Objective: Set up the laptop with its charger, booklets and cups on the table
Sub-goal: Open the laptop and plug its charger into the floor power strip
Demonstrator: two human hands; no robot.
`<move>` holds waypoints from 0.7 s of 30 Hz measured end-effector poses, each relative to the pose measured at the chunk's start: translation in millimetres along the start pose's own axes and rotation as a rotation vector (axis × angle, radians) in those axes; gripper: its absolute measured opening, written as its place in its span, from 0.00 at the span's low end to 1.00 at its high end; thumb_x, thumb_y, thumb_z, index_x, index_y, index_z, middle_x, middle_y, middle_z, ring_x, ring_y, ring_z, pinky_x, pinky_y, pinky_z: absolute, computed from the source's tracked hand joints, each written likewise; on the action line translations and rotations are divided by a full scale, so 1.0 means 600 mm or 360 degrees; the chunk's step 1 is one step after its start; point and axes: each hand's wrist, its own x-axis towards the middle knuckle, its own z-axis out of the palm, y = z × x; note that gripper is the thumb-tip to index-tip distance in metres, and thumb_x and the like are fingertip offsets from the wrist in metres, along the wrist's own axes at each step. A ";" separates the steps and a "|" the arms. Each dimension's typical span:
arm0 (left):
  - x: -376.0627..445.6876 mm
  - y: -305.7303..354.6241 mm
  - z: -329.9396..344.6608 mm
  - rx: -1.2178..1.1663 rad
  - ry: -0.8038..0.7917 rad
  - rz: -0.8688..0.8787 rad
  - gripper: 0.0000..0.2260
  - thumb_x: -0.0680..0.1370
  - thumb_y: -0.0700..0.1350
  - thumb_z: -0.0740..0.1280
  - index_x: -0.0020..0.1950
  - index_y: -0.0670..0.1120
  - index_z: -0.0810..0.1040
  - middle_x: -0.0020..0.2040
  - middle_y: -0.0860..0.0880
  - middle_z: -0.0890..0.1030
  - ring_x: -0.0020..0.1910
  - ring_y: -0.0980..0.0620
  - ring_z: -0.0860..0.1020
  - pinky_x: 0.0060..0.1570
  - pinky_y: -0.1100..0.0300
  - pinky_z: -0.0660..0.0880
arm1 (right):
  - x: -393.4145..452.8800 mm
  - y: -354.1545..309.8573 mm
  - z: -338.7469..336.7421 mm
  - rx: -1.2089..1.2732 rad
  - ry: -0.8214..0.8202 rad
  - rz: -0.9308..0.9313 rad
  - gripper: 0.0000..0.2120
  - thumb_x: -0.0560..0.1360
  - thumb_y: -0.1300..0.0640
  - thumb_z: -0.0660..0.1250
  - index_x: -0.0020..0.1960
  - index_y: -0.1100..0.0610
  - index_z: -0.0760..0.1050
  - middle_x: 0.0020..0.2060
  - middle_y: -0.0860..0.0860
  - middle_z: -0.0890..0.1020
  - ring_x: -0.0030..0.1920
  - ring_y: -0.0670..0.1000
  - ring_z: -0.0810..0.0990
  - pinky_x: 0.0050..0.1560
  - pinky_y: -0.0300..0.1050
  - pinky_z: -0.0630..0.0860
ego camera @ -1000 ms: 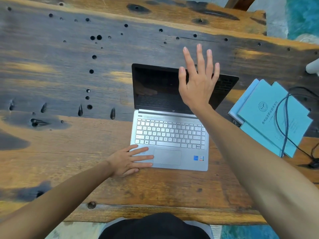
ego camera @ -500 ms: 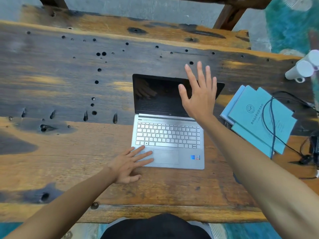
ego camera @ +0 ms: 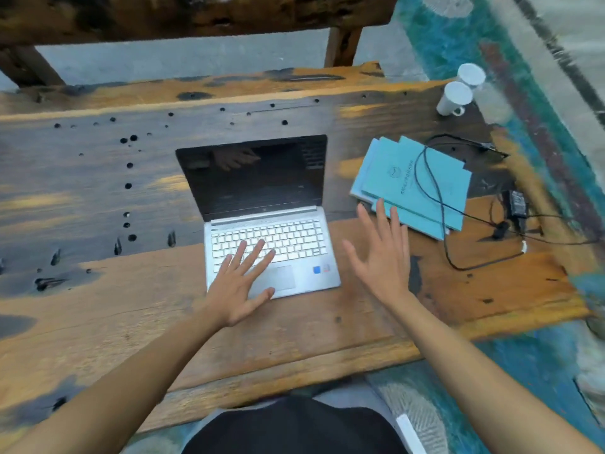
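A silver laptop point(ego camera: 294, 244) stands open on the wooden table point(ego camera: 98, 316), its screen dark. My left hand point(ego camera: 240, 283) lies flat with spread fingers on the laptop's front left corner and lower keys. My right hand point(ego camera: 381, 257) hovers open just right of the laptop, fingertips at the near edge of a stack of light blue booklets point(ego camera: 409, 181). A black charger cable point(ego camera: 435, 198) loops over the booklets and runs to the charger brick point(ego camera: 517, 203) at the right. Two white cups point(ego camera: 456, 96) lie at the table's far right corner.
The tabletop is rough, with dark patches and drilled holes on its left half. A wooden bench point(ego camera: 183, 18) stands beyond the far edge. Blue-green painted floor point(ego camera: 523, 60) shows on the right, close to the table's right edge.
My right hand has left the laptop screen and come down to the right, beside the booklets. My left hand slid up onto the keyboard. The view swung right, showing the cups and charger.
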 end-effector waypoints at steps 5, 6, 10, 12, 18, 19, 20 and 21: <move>0.029 0.115 0.011 0.0132 0.0068 0.0106 0.33 0.79 0.68 0.52 0.81 0.63 0.44 0.83 0.56 0.42 0.81 0.46 0.37 0.79 0.41 0.46 | -0.108 0.103 -0.037 0.0007 -0.0055 0.0166 0.35 0.79 0.32 0.56 0.82 0.42 0.54 0.83 0.50 0.52 0.83 0.55 0.49 0.79 0.63 0.55; 0.033 0.139 0.016 0.0153 0.0076 0.0130 0.33 0.79 0.68 0.52 0.81 0.62 0.45 0.83 0.55 0.43 0.81 0.45 0.38 0.78 0.40 0.47 | -0.130 0.124 -0.046 0.0011 -0.0059 0.0198 0.35 0.79 0.31 0.55 0.82 0.42 0.54 0.83 0.50 0.52 0.83 0.55 0.49 0.79 0.63 0.55; 0.044 0.251 0.047 0.0075 0.0113 0.0109 0.35 0.77 0.68 0.52 0.82 0.59 0.49 0.83 0.54 0.44 0.81 0.44 0.40 0.77 0.39 0.49 | -0.222 0.214 -0.089 0.0033 -0.0085 0.0325 0.35 0.79 0.31 0.54 0.82 0.40 0.51 0.83 0.49 0.49 0.83 0.53 0.47 0.80 0.61 0.53; 0.050 0.310 0.068 0.0045 0.0101 0.0143 0.35 0.77 0.68 0.51 0.82 0.58 0.48 0.83 0.53 0.44 0.81 0.44 0.40 0.77 0.39 0.49 | -0.271 0.260 -0.110 0.0053 -0.0072 0.0403 0.35 0.79 0.30 0.53 0.82 0.40 0.51 0.83 0.48 0.49 0.83 0.52 0.45 0.80 0.60 0.51; 0.073 0.458 0.103 -0.0051 0.0029 0.0250 0.36 0.77 0.69 0.49 0.82 0.60 0.44 0.82 0.54 0.39 0.81 0.45 0.37 0.78 0.40 0.44 | -0.364 0.374 -0.168 0.0110 -0.0096 0.0668 0.33 0.80 0.30 0.51 0.82 0.38 0.50 0.83 0.46 0.47 0.83 0.50 0.43 0.81 0.58 0.47; 0.080 0.472 0.104 -0.0042 0.0014 0.0275 0.36 0.77 0.69 0.49 0.82 0.60 0.43 0.82 0.54 0.38 0.81 0.45 0.37 0.78 0.39 0.44 | -0.370 0.387 -0.174 0.0122 -0.0102 0.0710 0.33 0.80 0.29 0.49 0.82 0.38 0.49 0.83 0.45 0.46 0.83 0.50 0.42 0.81 0.58 0.46; 0.091 0.484 0.103 -0.0032 -0.0005 0.0296 0.36 0.76 0.69 0.50 0.82 0.60 0.43 0.82 0.54 0.38 0.81 0.44 0.37 0.78 0.39 0.45 | -0.372 0.398 -0.180 0.0133 -0.0102 0.0745 0.33 0.79 0.29 0.48 0.82 0.37 0.48 0.83 0.45 0.46 0.83 0.50 0.41 0.81 0.58 0.45; 0.103 0.493 0.102 -0.0026 -0.0017 0.0310 0.36 0.76 0.69 0.50 0.81 0.61 0.42 0.82 0.54 0.38 0.81 0.44 0.37 0.77 0.38 0.45 | -0.373 0.409 -0.185 0.0146 -0.0096 0.0773 0.33 0.79 0.28 0.47 0.82 0.37 0.48 0.83 0.45 0.46 0.83 0.49 0.41 0.81 0.58 0.45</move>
